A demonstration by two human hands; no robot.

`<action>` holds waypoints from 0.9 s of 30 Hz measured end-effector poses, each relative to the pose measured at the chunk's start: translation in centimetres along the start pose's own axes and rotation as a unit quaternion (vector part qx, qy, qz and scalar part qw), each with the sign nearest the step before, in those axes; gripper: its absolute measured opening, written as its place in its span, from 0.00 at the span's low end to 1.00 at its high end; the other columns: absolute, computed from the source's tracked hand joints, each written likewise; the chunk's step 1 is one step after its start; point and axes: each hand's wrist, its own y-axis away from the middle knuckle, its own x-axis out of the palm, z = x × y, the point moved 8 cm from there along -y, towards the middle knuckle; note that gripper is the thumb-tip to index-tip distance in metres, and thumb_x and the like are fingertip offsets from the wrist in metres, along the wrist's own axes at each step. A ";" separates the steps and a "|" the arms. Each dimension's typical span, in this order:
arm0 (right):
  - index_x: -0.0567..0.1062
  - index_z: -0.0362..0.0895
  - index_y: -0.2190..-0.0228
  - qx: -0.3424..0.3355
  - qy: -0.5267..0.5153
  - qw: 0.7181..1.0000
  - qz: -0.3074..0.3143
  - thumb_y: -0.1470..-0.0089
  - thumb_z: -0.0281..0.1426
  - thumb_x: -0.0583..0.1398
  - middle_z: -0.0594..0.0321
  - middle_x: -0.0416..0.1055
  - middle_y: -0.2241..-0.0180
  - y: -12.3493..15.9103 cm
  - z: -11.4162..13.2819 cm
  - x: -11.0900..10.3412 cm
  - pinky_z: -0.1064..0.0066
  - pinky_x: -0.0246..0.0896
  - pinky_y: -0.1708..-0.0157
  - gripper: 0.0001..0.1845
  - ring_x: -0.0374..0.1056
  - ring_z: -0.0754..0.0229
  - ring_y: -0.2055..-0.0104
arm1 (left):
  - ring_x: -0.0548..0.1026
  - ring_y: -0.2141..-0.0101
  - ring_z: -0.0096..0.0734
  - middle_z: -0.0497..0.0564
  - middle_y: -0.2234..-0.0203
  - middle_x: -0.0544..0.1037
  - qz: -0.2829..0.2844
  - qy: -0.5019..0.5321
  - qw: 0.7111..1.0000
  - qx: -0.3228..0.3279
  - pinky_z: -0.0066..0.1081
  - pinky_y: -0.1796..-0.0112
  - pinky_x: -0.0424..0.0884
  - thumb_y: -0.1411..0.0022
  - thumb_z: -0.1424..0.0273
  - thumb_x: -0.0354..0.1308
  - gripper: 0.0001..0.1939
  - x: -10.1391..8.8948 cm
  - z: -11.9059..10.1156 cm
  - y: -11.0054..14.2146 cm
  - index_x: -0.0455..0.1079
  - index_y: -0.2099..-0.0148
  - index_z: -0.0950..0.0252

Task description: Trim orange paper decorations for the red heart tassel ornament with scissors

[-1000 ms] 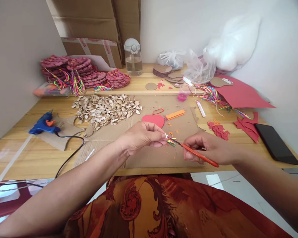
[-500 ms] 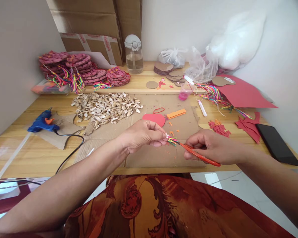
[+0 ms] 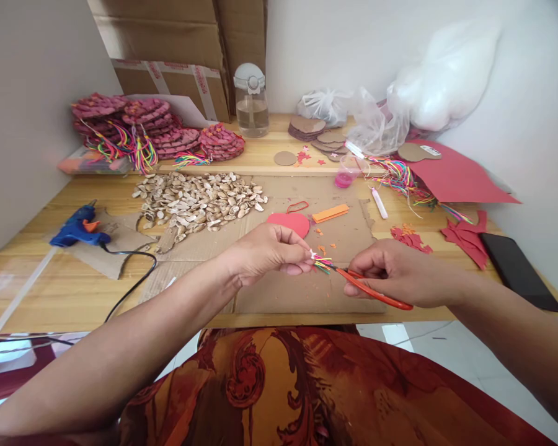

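Note:
My left hand (image 3: 266, 253) is closed in a pinch on a small bundle of coloured threads (image 3: 322, 264), whose frayed ends stick out to the right. My right hand (image 3: 395, 272) grips orange-handled scissors (image 3: 372, 291), and the blade tips touch the thread ends. Both hands hover over a flat sheet of cardboard (image 3: 307, 291) near the table's front edge. A red heart cut-out (image 3: 288, 222) with a loop lies just beyond my left hand.
A pile of pale seed shells (image 3: 198, 199) lies left of centre, a blue glue gun (image 3: 77, 228) with its cord at the far left. Stacked pink pieces (image 3: 153, 127), a water bottle (image 3: 251, 102), plastic bags, red paper (image 3: 451, 173) and a black phone (image 3: 516, 269) ring the table.
Hands, threads and scissors keep the same pose; the view has only shifted slightly.

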 end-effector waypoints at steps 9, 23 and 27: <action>0.62 0.44 0.86 -0.017 -0.011 0.999 -0.025 0.51 0.44 0.63 0.70 0.47 0.85 0.1 0.7 -0.2 0.72 0.36 0.83 0.25 0.42 0.69 0.82 | 0.75 0.74 0.24 0.52 0.76 0.78 -0.009 0.001 1.000 0.002 0.22 0.71 0.70 0.51 0.74 0.64 0.03 -0.1 0.0 -0.1 0.74 0.73 0.69; 0.60 0.43 0.84 -0.038 0.027 0.996 -0.081 0.50 0.41 0.63 0.70 0.45 0.83 0.3 0.7 0.3 0.72 0.34 0.82 0.23 0.41 0.68 0.80 | 0.76 0.74 0.24 0.52 0.76 0.78 -0.068 0.082 0.994 0.015 0.22 0.70 0.71 0.52 0.72 0.67 0.07 -1.2 0.7 0.3 0.73 0.72 0.71; 0.67 0.43 0.79 -0.037 -0.079 0.986 -0.142 0.49 0.42 0.62 0.70 0.48 0.81 -0.4 -0.2 1.3 0.71 0.36 0.80 0.17 0.44 0.67 0.79 | 0.77 0.71 0.24 0.52 0.72 0.79 -0.089 0.176 0.979 0.060 0.24 0.66 0.72 0.51 0.71 0.68 0.09 -1.1 0.8 0.4 0.73 0.70 0.71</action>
